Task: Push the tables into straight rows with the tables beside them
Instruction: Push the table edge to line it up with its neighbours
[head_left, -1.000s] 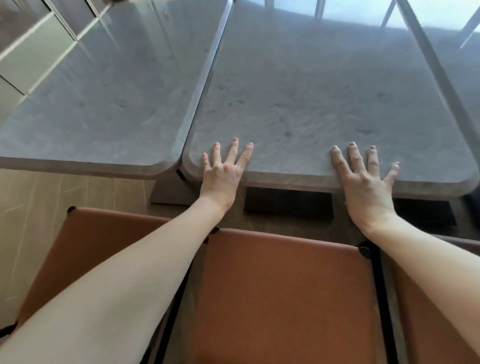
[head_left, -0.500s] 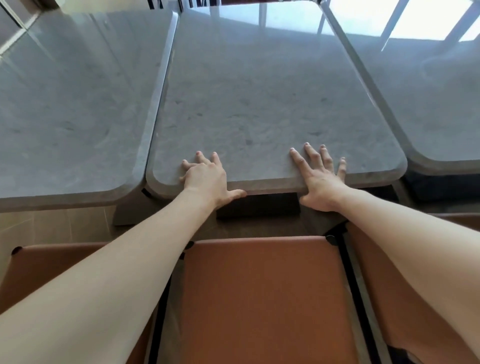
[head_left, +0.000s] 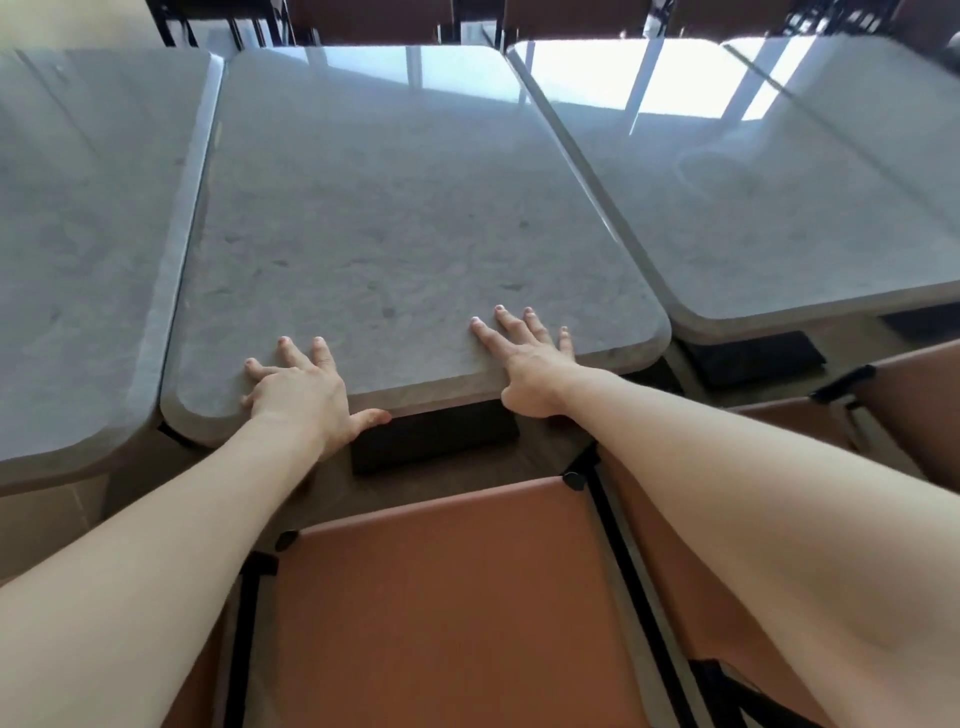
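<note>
The middle grey stone-look table (head_left: 395, 208) stands between a left table (head_left: 78, 260) and a right table (head_left: 779, 208), their sides close together. My left hand (head_left: 301, 395) holds the middle table's near edge, fingers flat on top and thumb under the rim. My right hand (head_left: 524, 358) holds the same edge further right; its fingers lie spread on top and the thumb drops below the rim. The middle table's near edge lies beyond the left table's and nearer than the right table's.
Brown padded chairs with black frames (head_left: 441, 597) stand just below the near edge, another at the right (head_left: 909, 395). A dark table base (head_left: 436, 441) shows under the middle table. More chairs (head_left: 374, 21) line the far side.
Both hands slid back from lying flat on the tabletop to its near edge, thumbs dropping under the rim. The view swung right, bringing the right table into sight.
</note>
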